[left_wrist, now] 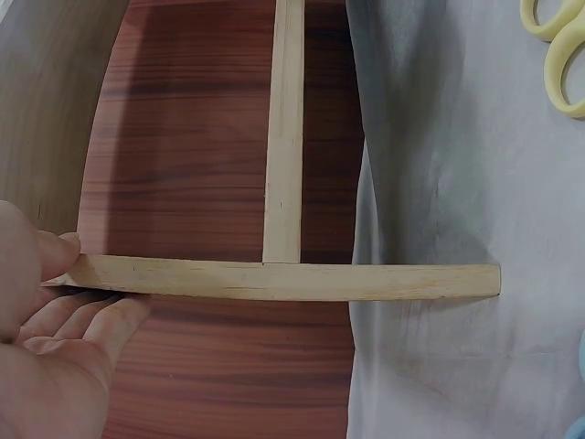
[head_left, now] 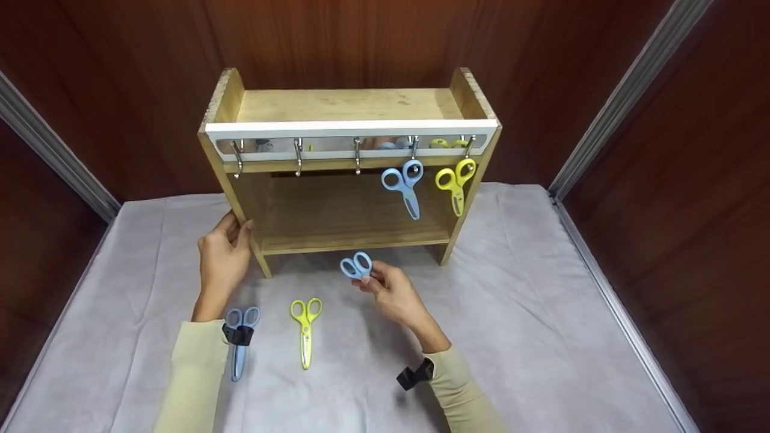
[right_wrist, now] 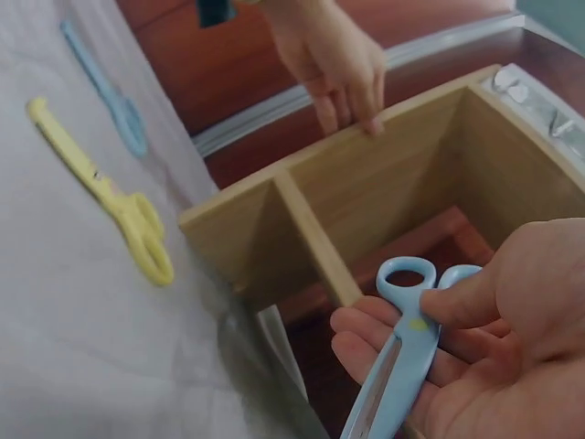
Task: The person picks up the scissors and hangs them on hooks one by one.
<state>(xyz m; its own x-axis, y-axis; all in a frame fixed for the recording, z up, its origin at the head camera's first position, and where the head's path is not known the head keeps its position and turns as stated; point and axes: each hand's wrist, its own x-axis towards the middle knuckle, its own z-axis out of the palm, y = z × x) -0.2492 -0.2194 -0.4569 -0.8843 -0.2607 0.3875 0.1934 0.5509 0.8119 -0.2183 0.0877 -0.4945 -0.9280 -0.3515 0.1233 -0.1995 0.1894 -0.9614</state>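
My right hand holds light blue scissors in front of the wooden shelf. In the right wrist view the thumb presses near the handles, the fingers lie beneath and the blades point back toward the wrist. On the shelf's left side, my left hand grips the edge of the side panel between thumb and fingers. Blue scissors and yellow scissors hang from the two right hooks. Yellow scissors lie on the cloth, with blue scissors beside them, partly hidden by the left wrist strap.
A white-framed rail with metal hooks runs across the shelf's upper front. Three hooks on the left, such as this hook, hold nothing. Grey cloth covers the surface. Dark reddish wood panels stand behind and at both sides.
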